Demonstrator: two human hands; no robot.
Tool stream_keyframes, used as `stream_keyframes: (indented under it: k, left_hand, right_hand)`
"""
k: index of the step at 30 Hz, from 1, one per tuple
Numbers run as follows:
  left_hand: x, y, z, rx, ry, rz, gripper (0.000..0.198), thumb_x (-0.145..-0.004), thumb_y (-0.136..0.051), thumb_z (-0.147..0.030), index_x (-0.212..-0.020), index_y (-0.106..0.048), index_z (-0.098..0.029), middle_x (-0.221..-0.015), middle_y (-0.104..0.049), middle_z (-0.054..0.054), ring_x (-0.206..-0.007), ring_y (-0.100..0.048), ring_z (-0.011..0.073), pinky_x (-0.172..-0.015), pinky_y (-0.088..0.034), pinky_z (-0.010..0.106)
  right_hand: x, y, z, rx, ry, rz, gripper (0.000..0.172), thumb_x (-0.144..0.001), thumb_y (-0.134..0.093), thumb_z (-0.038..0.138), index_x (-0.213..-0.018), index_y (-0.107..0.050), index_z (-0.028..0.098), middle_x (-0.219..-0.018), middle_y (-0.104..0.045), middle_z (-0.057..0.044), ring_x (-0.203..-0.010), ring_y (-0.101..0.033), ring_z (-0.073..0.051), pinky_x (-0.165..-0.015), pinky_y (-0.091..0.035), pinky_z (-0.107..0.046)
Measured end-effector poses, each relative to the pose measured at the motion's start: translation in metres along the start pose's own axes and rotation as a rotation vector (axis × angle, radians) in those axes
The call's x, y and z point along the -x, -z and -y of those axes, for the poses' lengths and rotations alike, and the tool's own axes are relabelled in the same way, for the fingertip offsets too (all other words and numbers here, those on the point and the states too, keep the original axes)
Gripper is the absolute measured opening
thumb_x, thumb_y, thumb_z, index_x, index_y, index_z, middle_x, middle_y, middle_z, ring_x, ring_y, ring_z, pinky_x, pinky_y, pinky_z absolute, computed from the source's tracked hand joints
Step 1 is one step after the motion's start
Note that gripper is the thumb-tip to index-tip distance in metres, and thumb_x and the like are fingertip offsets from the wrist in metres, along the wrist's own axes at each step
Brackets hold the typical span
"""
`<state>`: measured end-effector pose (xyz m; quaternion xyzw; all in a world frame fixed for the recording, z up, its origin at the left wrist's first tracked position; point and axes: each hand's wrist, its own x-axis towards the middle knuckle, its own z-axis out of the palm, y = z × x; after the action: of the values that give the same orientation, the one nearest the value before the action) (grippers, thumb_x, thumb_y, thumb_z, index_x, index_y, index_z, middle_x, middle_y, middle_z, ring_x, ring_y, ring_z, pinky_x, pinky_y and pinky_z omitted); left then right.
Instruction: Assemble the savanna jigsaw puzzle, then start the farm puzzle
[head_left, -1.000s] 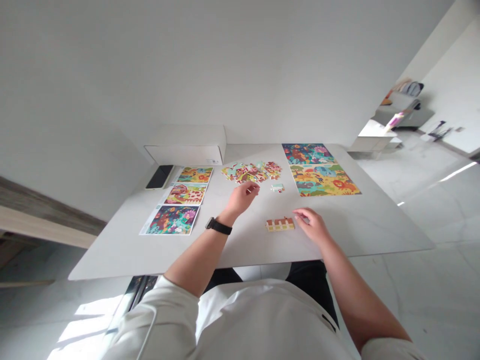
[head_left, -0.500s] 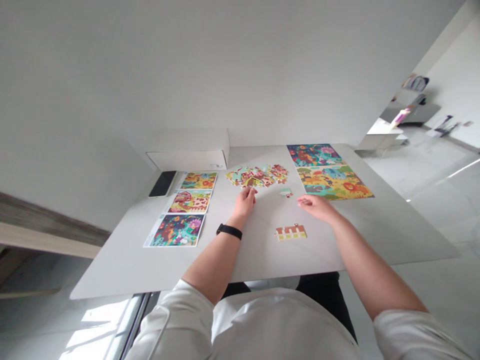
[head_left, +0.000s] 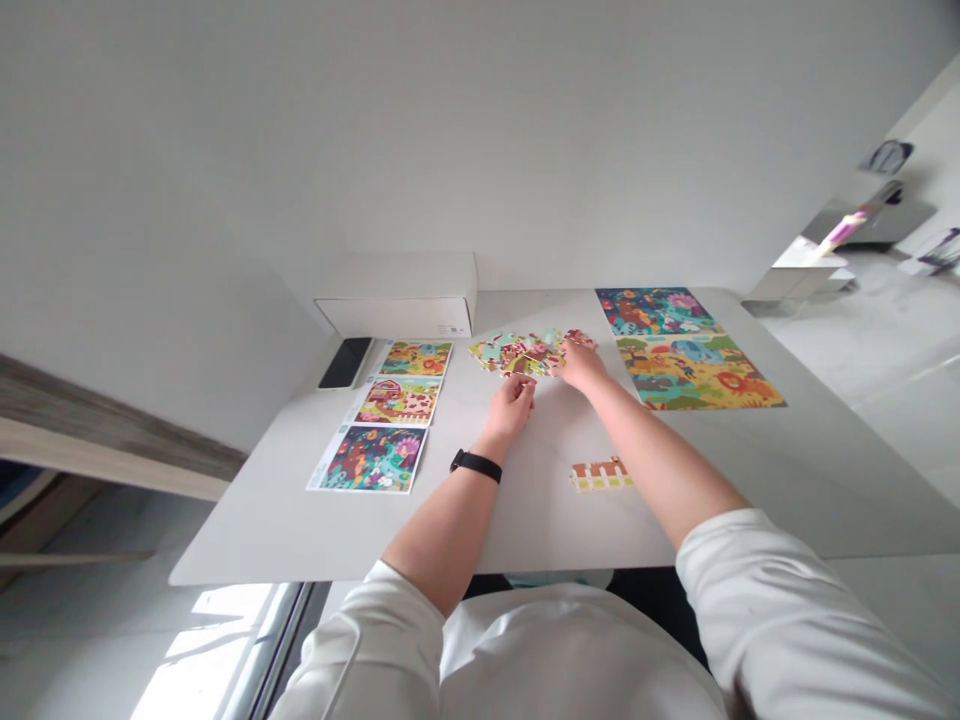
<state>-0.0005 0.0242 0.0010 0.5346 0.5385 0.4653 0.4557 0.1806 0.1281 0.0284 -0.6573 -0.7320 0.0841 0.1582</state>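
A heap of loose puzzle pieces (head_left: pixel 517 353) lies at the far middle of the white table (head_left: pixel 750 470). My right hand (head_left: pixel 581 364) reaches across to the heap's right side, fingers curled onto the pieces; what it grips is hidden. My left hand (head_left: pixel 513 402), with a black watch on the wrist, rests just in front of the heap with fingers bent; I cannot see anything in it. A short joined strip of brown-and-yellow pieces (head_left: pixel 600 475) lies nearer me, beside my right forearm.
Two finished puzzles (head_left: pixel 686 352) lie at the far right. Three picture cards (head_left: pixel 397 400) lie in a column at the left, with a black phone (head_left: pixel 345 362) beside them and a white box (head_left: pixel 401 297) against the wall.
My right hand has left the joined strip and stretched forward to the heap of pieces. My left hand stayed near the heap. The view has shifted left.
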Motion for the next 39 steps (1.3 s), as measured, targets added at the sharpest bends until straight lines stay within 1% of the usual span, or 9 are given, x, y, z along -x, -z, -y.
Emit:
stream_keyframes:
  k: [3,8,14,20,23,28,32,35,39]
  left_hand:
    - [0.000,0.000,-0.001,0.006,0.002,0.009,0.029,-0.103,-0.060,-0.051,-0.104,-0.065,-0.022,-0.069,-0.064,0.000,-0.048,-0.050,0.0113,-0.050,-0.043,0.025]
    - [-0.002,-0.001,0.000,0.005,0.013,0.027,0.029,-0.102,-0.063,-0.051,-0.105,-0.065,-0.022,-0.068,-0.063,0.000,-0.048,-0.051,0.0122,-0.049,-0.041,0.025]
    - [-0.004,0.001,0.005,0.001,-0.035,0.037,0.029,-0.099,-0.067,-0.050,-0.104,-0.066,-0.021,-0.070,-0.066,0.002,-0.049,-0.051,0.0122,-0.049,-0.042,0.025]
    - [-0.005,0.006,0.005,0.045,-0.037,0.069,0.026,-0.095,-0.070,-0.045,-0.104,-0.066,-0.021,-0.069,-0.062,-0.001,-0.048,-0.050,0.0110,-0.045,-0.040,0.023]
    - [-0.004,0.007,0.004,0.028,-0.063,0.088,0.026,-0.092,-0.072,-0.046,-0.097,-0.064,-0.021,-0.067,-0.059,-0.003,-0.048,-0.050,0.0100,-0.045,-0.040,0.022]
    - [0.006,0.001,-0.001,-0.036,-0.121,0.049,0.036,-0.089,-0.073,-0.052,-0.081,-0.059,-0.021,-0.062,-0.058,-0.004,-0.048,-0.048,0.0094,-0.048,-0.039,0.022]
    - [0.029,-0.012,-0.012,-0.083,-0.179,0.035,0.052,-0.094,-0.067,-0.062,-0.066,-0.055,-0.020,-0.053,-0.052,-0.003,-0.049,-0.045,0.0087,-0.051,-0.037,0.023]
    - [0.041,-0.024,-0.021,-0.011,-0.200,0.047,0.050,-0.096,-0.064,-0.065,-0.076,-0.064,-0.019,-0.063,-0.061,0.000,-0.053,-0.051,0.0096,-0.050,-0.040,0.022]
    - [0.043,-0.037,-0.029,0.054,-0.181,0.027,0.040,-0.086,-0.078,-0.056,-0.102,-0.070,-0.020,-0.089,-0.071,0.004,-0.068,-0.064,0.0127,-0.048,-0.047,0.020]
  right_hand:
    - [0.002,0.001,0.002,-0.026,-0.031,0.027,0.051,-0.079,-0.094,0.033,-0.124,-0.075,0.019,-0.122,-0.081,-0.018,-0.111,-0.077,-0.033,-0.093,-0.059,-0.039]
    - [0.012,0.012,-0.020,-0.174,-0.042,-0.033,0.019,-0.089,-0.081,0.028,-0.108,-0.082,0.026,-0.106,-0.084,-0.006,-0.099,-0.078,-0.025,-0.089,-0.058,-0.034]
    - [0.025,0.022,-0.031,-0.393,0.002,-0.117,0.003,-0.087,-0.077,0.027,-0.087,-0.079,0.025,-0.097,-0.083,-0.002,-0.095,-0.075,-0.023,-0.089,-0.057,-0.033]
    - [0.050,0.034,-0.044,-0.965,-0.124,0.030,0.031,-0.078,-0.090,0.047,-0.085,-0.073,0.022,-0.082,-0.077,-0.002,-0.070,-0.069,-0.017,-0.066,-0.058,-0.028]
    - [0.076,0.043,-0.064,-1.073,-0.143,0.068,0.044,-0.069,-0.098,0.053,-0.084,-0.072,0.021,-0.077,-0.076,-0.003,-0.067,-0.068,-0.016,-0.063,-0.059,-0.028]
    - [0.120,0.042,-0.093,-1.125,-0.164,0.032,0.054,-0.064,-0.098,0.063,-0.087,-0.072,0.022,-0.082,-0.078,-0.004,-0.071,-0.071,-0.017,-0.066,-0.059,-0.028]
    - [0.136,0.031,-0.097,-1.228,-0.210,-0.096,0.054,-0.064,-0.093,0.066,-0.088,-0.070,0.024,-0.087,-0.079,-0.003,-0.076,-0.073,-0.018,-0.067,-0.057,-0.027]
    - [0.140,0.028,-0.092,-1.260,-0.208,-0.116,0.053,-0.063,-0.093,0.065,-0.087,-0.069,0.024,-0.087,-0.078,-0.003,-0.077,-0.072,-0.018,-0.066,-0.057,-0.028]
    - [0.142,0.030,-0.084,-1.250,-0.171,-0.088,0.052,-0.062,-0.093,0.065,-0.084,-0.070,0.024,-0.082,-0.074,-0.001,-0.075,-0.069,-0.018,-0.065,-0.057,-0.028]
